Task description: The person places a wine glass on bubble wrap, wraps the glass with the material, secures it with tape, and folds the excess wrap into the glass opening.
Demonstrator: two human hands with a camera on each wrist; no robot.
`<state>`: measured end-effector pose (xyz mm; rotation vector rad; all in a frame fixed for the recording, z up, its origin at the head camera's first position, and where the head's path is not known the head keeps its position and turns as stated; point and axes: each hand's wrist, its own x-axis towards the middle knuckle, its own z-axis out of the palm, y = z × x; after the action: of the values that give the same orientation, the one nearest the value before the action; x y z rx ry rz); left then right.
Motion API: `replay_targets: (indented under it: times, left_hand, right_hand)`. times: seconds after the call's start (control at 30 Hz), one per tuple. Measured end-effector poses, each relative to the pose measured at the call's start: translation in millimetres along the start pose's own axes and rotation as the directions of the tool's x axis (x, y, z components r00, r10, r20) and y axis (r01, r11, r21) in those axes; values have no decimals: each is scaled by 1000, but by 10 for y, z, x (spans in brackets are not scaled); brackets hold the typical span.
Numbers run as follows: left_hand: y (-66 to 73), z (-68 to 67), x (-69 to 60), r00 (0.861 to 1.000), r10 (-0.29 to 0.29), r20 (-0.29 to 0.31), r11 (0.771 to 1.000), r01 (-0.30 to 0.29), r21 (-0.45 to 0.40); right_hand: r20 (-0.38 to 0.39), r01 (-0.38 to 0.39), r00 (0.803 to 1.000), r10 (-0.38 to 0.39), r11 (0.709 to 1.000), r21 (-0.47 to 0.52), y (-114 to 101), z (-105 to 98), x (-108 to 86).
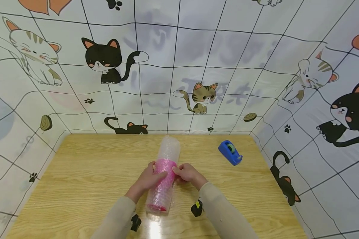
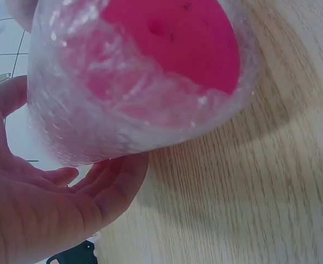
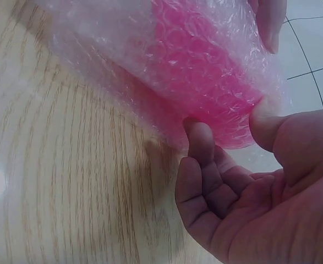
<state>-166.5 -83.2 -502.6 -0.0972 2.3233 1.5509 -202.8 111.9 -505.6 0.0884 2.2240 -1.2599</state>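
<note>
Presently, a pink cylindrical object (image 2: pixel 189 47) is observed on its side near the middle of the wood-grained counter (image 1: pixel 93 172), enclosed in clear bubble wrap (image 1: pixel 169 147). The roll is set lengthwise, with one end directed toward the person and the other toward the patterned backdrop (image 1: pixel 155 43). At the far end, the wrap is extended past the pink part; at the near end, a smooth pink face is only partly covered by it, as shown in the left wrist view. The roll's left side is held by the left hand (image 1: pixel 150 179), its thumb being laid across the top; this grip is closed about the wrapped object. On the right side, the wrap is pinched by the right hand (image 1: pixel 189 173), whose grip is formed by the thumb and bent fingers. A blue tape dispenser (image 1: pixel 229 152), fitted with a green roll (image 1: pixel 231 147), is found well apart, toward the counter's far right corner. Both forearms are covered by light sleeves (image 1: pixel 225 212).
</note>
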Motion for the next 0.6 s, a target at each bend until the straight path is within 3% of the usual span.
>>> replay_targets:
  times: [0.2,0.47,0.6]
  left_hand:
    - [-9,2,-13,999,-30,-11,998,31,48]
    - [-8,23,-20,999,-31,-41,995,35,94]
    - [-12,36,-32,999,-34,-40,996,38,83]
  right_hand:
    - [3,28,1000,-28,1000,4,-32,-2,-36]
    - [-78,48,996,-47,999,9,-103,34,-54]
    - [-56,59,997,-60,998,-20,-140,6,-77]
